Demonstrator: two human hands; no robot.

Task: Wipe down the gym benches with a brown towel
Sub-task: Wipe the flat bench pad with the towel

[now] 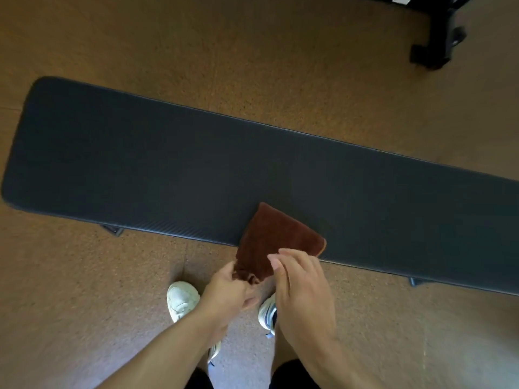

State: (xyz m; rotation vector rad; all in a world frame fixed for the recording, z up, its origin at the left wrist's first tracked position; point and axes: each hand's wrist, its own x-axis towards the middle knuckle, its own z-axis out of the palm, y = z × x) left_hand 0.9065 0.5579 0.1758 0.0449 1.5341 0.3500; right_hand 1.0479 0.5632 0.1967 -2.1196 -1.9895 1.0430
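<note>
dim warm light | soft overall blur | wide-angle bending at edges | no glare

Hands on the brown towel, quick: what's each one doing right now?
Left hand: grips the bunched near end of the brown towel.
Right hand: open, fingers relaxed at the towel's near edge, gripping nothing.

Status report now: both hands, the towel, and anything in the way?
Left hand grips brown towel at its near end. Right hand open beside it. Towel lies over bench near edge. Bench top unobstructed.

A gym: padded bench (196, 169), speckled rubber floor (252, 66).
</note>
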